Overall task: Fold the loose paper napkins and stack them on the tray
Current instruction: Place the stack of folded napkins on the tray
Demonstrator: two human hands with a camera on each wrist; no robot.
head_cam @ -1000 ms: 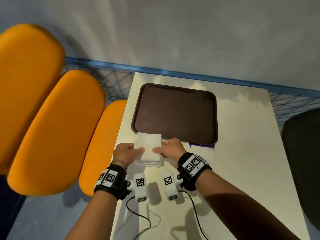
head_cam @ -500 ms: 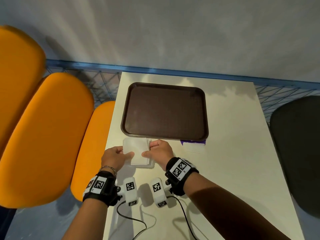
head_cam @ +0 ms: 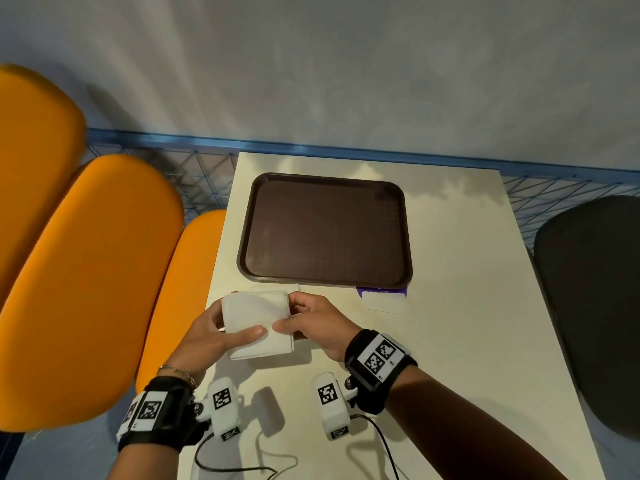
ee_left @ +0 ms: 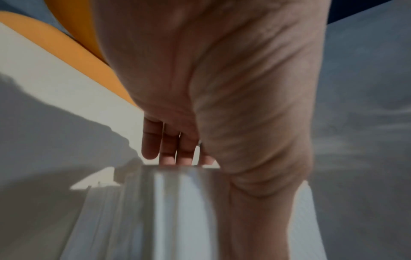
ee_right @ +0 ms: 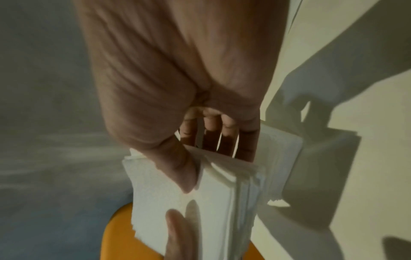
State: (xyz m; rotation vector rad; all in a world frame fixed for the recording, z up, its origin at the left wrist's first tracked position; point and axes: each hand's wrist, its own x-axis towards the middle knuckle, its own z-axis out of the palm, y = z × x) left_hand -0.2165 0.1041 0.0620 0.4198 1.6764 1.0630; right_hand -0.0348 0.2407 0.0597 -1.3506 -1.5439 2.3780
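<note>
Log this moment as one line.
napkin stack: held by both hands | left hand: grips | right hand: grips | tray: bare

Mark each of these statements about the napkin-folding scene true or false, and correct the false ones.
1. Both hands hold the stack of white napkins. True: the left hand and the right hand each grip a side.
2. The brown tray already carries folded napkins. False: nothing lies on it.
3. The tray sits on the white table. True.
4. The seats to the person's left are green. False: the seats are orange.
</note>
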